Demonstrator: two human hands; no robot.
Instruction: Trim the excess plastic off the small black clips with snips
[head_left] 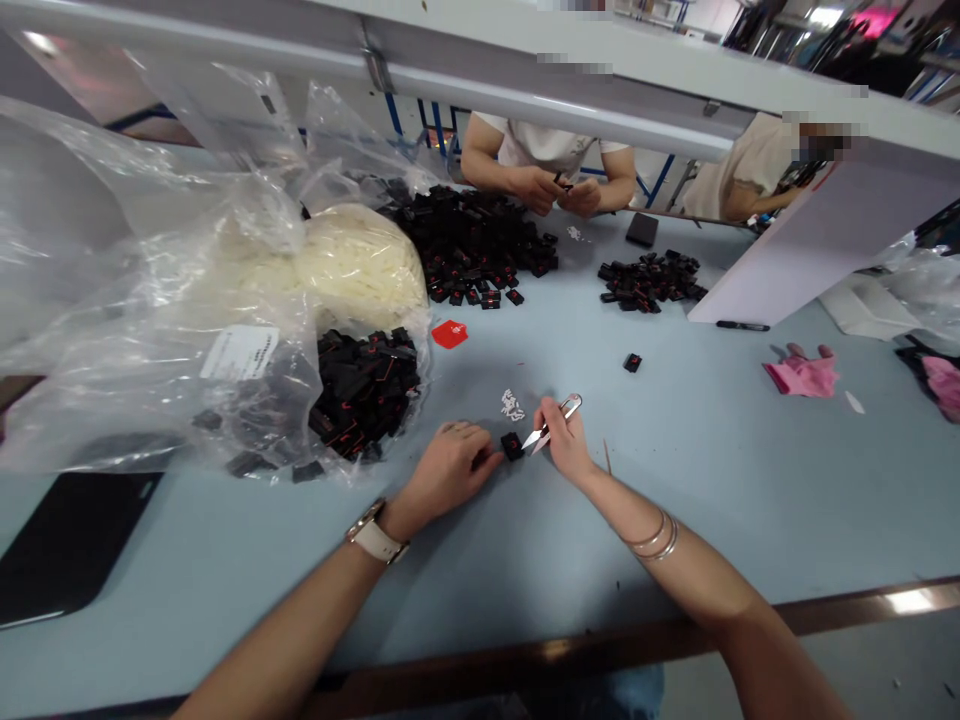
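My right hand (564, 440) is closed around a pair of silver thread snips (538, 437), their pointed blades aimed left and down. Just left of the blade tips is a small black plastic part (511, 446) on the table. My left hand (452, 466), fingers curled, has its fingertips against the left side of that part; the exact hold is partly hidden. A little cluster of small white pieces (512, 405) lies beyond the part. One more black part with a red mark (632, 363) sits alone farther right.
A clear plastic bag (255, 260) with cream pieces and black parts fills the left. Piles of black parts (480, 240) lie at the back, near a co-worker's hands (559, 192). A white divider (795, 230), pink glove (802, 372) and black tablet-like slab (71, 545) are also around.
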